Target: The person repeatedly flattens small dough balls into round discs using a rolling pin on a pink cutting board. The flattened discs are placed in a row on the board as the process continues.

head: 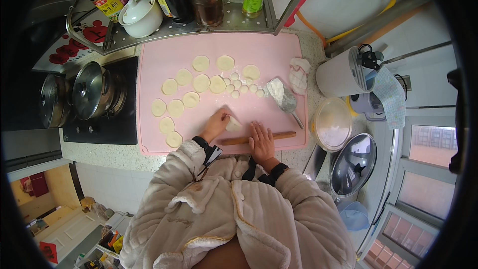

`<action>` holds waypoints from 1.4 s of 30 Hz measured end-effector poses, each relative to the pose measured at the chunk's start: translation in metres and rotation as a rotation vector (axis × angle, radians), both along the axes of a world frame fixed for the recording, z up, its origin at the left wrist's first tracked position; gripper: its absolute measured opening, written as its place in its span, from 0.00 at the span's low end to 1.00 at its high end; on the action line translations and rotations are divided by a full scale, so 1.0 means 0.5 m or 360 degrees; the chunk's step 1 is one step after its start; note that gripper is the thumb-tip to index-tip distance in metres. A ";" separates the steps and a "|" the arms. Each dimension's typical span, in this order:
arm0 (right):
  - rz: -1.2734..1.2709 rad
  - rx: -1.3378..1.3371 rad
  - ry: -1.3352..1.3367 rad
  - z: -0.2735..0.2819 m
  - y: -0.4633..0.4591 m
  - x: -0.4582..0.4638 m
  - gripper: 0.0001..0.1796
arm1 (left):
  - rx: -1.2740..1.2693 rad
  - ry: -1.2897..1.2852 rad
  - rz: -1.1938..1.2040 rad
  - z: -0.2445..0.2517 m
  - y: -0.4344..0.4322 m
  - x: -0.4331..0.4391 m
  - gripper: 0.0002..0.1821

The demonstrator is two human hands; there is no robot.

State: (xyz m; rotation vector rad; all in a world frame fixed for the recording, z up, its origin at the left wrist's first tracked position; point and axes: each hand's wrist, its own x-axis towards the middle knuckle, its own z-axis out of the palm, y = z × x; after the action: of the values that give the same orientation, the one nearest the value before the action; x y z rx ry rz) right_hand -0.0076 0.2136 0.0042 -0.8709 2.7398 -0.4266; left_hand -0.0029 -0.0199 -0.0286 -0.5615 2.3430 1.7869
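My left hand (217,124) pinches the edge of a dough wrapper (233,124), which hangs partly raised above a pink mat (209,46). Lying across the front of the mat is a wooden rolling pin (285,135), and my right hand (262,140) rests flat over its middle with the fingers spread forward. Flattened dough rounds (191,99) lie in a loose arc to the left and back. Several small dough pieces (244,88) cluster beside them near the centre. A metal scoop (287,102) holding white flour (275,89) sits to the right.
A metal rack (186,31) with bottles and a white lidded pot (141,15) overhangs the back. Left is a stove (123,119) with lidded pots (88,89). On the right are a cloth (299,75), a knife block (340,73), a plastic lid (333,124), a cleaver (316,161) and a glass lid (354,165).
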 end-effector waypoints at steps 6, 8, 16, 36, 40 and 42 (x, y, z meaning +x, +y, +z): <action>0.0049 0.0034 0.0386 -0.001 -0.065 -0.091 0.33 | -0.0427 0.0268 -0.0382 0.031 0.014 -0.003 0.10; 0.0058 0.0024 0.0418 -0.005 -0.094 -0.137 0.32 | -0.0666 0.0410 -0.0448 0.049 0.023 -0.011 0.08; 0.0064 0.0009 0.0510 -0.008 -0.096 -0.128 0.32 | -0.0636 0.0479 -0.0290 0.048 0.031 -0.039 0.07; 0.0095 0.0062 0.0451 -0.001 -0.101 -0.136 0.32 | -0.0860 0.0372 -0.0312 0.058 0.040 -0.013 0.08; 0.0065 -0.0110 0.0415 -0.008 -0.133 -0.193 0.33 | -0.0862 0.0640 -0.0270 0.041 0.022 -0.035 0.07; 0.0092 -0.0144 0.0488 -0.011 -0.127 -0.180 0.33 | -0.0744 0.0503 -0.0286 0.038 0.020 -0.035 0.07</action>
State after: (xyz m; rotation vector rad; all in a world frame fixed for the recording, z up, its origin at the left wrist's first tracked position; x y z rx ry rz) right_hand -0.0977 0.1503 -0.0014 -1.1202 2.9803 -0.4411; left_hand -0.0205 -0.0097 -0.0096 -0.1083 2.9405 1.3311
